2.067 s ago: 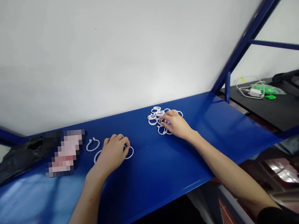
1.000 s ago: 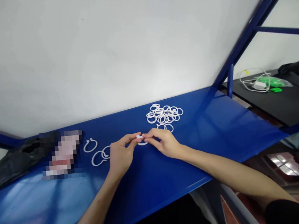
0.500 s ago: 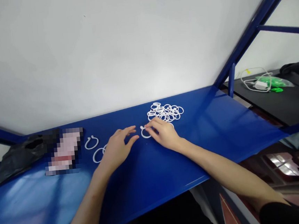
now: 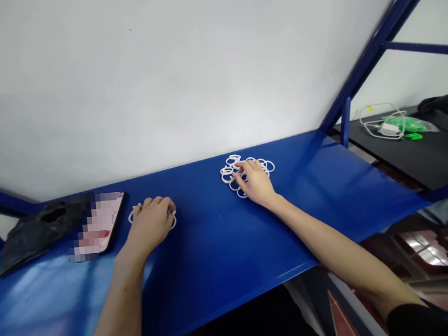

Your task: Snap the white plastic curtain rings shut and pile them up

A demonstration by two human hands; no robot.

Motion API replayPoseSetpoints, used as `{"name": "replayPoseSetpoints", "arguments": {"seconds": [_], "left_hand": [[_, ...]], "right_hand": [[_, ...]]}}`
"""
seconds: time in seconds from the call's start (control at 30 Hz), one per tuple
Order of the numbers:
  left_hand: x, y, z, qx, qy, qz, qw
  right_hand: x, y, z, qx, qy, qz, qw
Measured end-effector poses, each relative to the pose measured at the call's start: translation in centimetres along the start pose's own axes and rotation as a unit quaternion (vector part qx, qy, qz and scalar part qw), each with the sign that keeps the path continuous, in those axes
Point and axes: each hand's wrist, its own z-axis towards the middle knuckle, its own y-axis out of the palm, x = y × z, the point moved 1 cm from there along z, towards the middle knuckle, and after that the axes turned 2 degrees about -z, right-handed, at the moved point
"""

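My left hand point(image 4: 152, 218) is at the left part of the blue table, fingers curled down around a white open ring with knobbed ends, like a curtain ring point(image 4: 175, 220). It partly covers other white rings there; the edge of one ring point(image 4: 130, 216) shows past its far side. My right hand point(image 4: 257, 182) lies over the pile of white rings point(image 4: 227, 171) near the back edge. Its thumb and index finger are apart above the rings, and nothing shows between them. The hand hides part of the pile.
A phone point(image 4: 102, 223) lies left of my left hand, beside a black plastic bag point(image 4: 29, 232). Blue frame posts point(image 4: 345, 121) rise at the table's right end. Beyond them a black surface holds a white charger with cable point(image 4: 389, 130) and a green packet point(image 4: 408, 123).
My left hand has moved left with a ring to the other rings. My right hand has let go of that ring and shifted back onto the pile.
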Motion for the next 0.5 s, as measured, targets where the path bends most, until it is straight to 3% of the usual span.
{"name": "replayPoseSetpoints", "arguments": {"seconds": [0.3,0.4,0.5], "left_hand": [[3.0,-1.3,0.2,0.064,0.014,-0.122,0.990],[4.9,-1.6,0.0,0.070,0.038,-0.233,0.969],[6.3,-1.7,-0.4,0.066,0.044,-0.335,0.939]], "right_hand": [[-3.3,-1.3,-1.1,-0.016,-0.078,0.045,0.996],[-4.9,-1.1,-2.1,-0.084,-0.101,0.115,0.985],[-6.0,-0.7,-3.0,-0.163,-0.075,0.191,0.965]]}}
